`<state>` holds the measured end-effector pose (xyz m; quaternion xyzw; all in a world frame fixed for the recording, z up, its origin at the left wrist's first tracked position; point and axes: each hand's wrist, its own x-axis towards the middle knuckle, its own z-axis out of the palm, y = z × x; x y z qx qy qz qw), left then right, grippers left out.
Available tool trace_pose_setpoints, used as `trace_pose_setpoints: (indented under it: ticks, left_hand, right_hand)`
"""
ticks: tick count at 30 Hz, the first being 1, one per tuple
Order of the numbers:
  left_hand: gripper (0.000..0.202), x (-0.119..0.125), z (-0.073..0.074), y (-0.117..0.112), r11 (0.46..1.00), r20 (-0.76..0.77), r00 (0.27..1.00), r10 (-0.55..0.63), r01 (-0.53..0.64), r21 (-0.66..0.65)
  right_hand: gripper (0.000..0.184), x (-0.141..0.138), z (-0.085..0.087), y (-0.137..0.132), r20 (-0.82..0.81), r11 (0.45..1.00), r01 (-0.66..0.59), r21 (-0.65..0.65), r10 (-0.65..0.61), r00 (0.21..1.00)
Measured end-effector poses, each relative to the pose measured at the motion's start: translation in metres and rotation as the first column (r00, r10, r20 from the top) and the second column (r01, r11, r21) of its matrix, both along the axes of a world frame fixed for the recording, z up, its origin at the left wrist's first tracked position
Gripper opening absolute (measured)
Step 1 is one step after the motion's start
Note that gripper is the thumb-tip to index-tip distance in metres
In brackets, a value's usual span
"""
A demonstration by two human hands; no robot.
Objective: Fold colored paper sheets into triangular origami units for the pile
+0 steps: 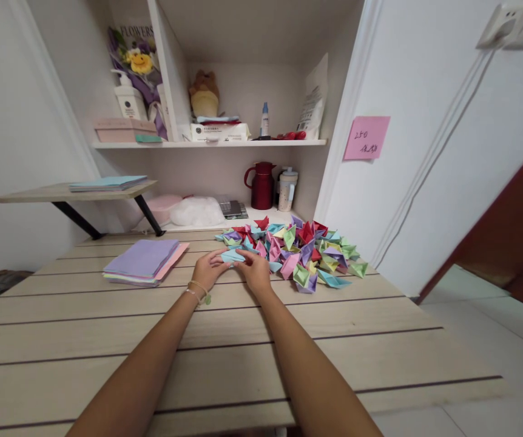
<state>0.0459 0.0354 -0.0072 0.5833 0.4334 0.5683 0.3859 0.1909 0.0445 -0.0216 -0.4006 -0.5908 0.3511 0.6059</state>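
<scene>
Between both hands is a small folded piece of light blue paper (pixel 233 256), held just above the tabletop. My left hand (pixel 210 269) grips its left side, with a bracelet on that wrist. On the other side, the fingers of my right hand (pixel 255 270) are closed on the paper's right edge. Part of the paper is hidden by the fingers, so its exact shape is unclear. Right behind and beside the right hand lies a heap of folded paper boats (pixel 307 252) in red, pink, purple, green, yellow and blue.
A stack of coloured paper sheets (pixel 143 261) lies left on the slatted wooden table (pixel 225 364). Beyond it stands a small raised shelf (pixel 38 193) bearing more paper (pixel 107 183). A red jug (pixel 262 185) and a speckled cup (pixel 287 189) stand in the cabinet behind.
</scene>
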Motion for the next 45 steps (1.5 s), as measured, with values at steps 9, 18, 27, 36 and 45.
trace_pose_setpoints:
  ticks: [9,18,27,36,45]
  left_hand:
    - [0.028,-0.005,0.005,-0.001,0.985,-0.104,0.984,0.145,-0.133,0.112]
    - [0.039,-0.001,0.003,0.0,0.99,-0.032,0.994,0.105,-0.101,0.1]
    - [0.036,-0.006,-0.002,0.006,0.968,-0.165,0.972,0.169,-0.133,0.211]
    - [0.036,-0.003,0.002,0.002,0.981,-0.089,0.989,0.117,-0.101,0.167]
    - [0.03,0.004,0.004,0.0,0.997,0.026,1.0,-0.009,0.007,0.077]
  right_hand:
    - [0.028,0.0,0.004,-0.005,0.345,0.981,0.107,0.162,-0.158,0.925]
    - [0.015,-0.001,0.004,-0.008,0.351,0.992,0.055,0.117,-0.093,0.932]
    - [0.022,0.0,0.005,-0.007,0.323,0.996,0.05,0.074,-0.071,0.944]
    - [0.04,-0.002,0.003,-0.004,0.279,1.0,0.03,-0.005,-0.027,0.96]
    - [0.05,-0.004,0.001,0.002,0.177,0.991,0.068,-0.112,-0.048,0.983]
